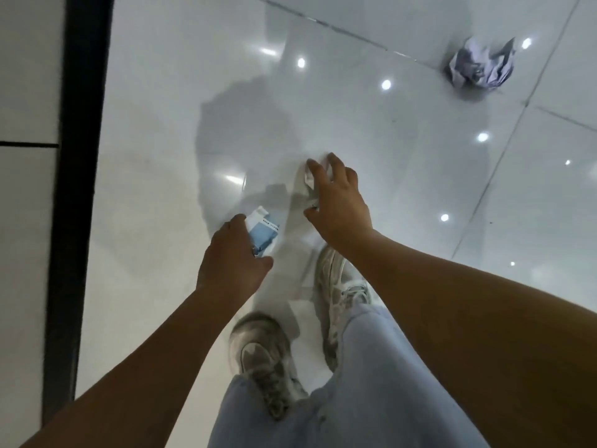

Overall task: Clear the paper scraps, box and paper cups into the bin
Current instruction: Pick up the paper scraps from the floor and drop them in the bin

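Head view, looking straight down at a glossy white tiled floor (371,124) with ceiling lights reflected in it.

Your left hand (234,260) holds a small blue-and-white box (263,229). Thumb and fingers are curled round its near end; the far end, with a line of dark print, sticks out past your fingers. Whether the box touches the floor cannot be told.

Your right hand (339,198) is lowered with the fingers bent around a white paper scrap (309,181). Index and middle fingertips sit at the far side of the scrap, the thumb at the near side. Most of the scrap is hidden under your palm, so its shape is unclear. The frame is blurred here; you appear to have it pinched, but I cannot tell if it is off the floor.

A larger crumpled paper ball (481,67), pale lilac-white, lies on the floor at upper right, well apart from both hands, just beside a dark tile joint.

Below the hands: your two worn grey-white sneakers (263,357) and light blue jeans (355,383). The right foot is forward, just beneath your right wrist.

A black vertical strip (80,156) runs down the left edge, with pale panels to its left.
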Demonstrator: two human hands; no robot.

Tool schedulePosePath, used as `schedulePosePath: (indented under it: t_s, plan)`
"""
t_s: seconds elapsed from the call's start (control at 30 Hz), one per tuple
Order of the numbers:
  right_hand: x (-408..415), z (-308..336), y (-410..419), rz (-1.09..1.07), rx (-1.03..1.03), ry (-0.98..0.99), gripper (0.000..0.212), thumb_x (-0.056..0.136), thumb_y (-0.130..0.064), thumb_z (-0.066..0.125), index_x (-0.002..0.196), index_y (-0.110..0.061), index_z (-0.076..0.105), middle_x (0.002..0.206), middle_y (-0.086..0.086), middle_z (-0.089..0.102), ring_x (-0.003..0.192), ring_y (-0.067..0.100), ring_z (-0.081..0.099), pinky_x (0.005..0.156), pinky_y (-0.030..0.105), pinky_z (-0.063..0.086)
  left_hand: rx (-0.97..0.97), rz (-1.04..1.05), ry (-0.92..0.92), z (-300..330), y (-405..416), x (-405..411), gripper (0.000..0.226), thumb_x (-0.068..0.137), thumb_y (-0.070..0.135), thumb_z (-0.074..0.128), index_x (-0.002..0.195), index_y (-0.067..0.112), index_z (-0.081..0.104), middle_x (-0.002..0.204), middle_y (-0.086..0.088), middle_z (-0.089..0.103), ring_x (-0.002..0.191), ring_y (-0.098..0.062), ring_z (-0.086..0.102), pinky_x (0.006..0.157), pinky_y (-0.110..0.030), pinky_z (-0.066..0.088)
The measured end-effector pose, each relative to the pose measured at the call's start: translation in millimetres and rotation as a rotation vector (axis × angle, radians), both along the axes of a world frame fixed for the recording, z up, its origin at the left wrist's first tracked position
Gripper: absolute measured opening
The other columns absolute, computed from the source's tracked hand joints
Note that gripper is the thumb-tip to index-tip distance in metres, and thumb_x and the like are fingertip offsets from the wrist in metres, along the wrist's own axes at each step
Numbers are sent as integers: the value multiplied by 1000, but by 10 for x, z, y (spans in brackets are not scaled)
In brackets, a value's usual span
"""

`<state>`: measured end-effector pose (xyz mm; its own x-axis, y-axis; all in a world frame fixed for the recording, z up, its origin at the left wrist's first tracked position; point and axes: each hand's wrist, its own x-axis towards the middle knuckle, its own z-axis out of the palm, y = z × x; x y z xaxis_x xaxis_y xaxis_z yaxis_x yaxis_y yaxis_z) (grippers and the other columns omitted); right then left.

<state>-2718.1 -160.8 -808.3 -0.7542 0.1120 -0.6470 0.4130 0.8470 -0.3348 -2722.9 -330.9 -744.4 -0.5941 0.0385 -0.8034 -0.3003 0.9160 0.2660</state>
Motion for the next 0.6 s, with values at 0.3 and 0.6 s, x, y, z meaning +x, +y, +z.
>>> schedulePosePath:
  t_s: [0.3,0.6]
  plan:
    - [166,-27,-46,68,-29,74,44,94,-13,50,137,-22,46,141,0,39,126,23,32,85,39,52,3,-1,-42,-147,58,111,67,72,29,82,126,14,45,118,-5,57,107,-23,57,89,-33,49]
    - [152,1646,-91,2,-121,79,36,97,-21,52,133,-22,53,139,4,44,122,23,46,93,33,49,-46,-103,0,1341,-50,-137,53,75,24,76,114,7,44,110,-11,58,97,-28,56,79,-36,47]
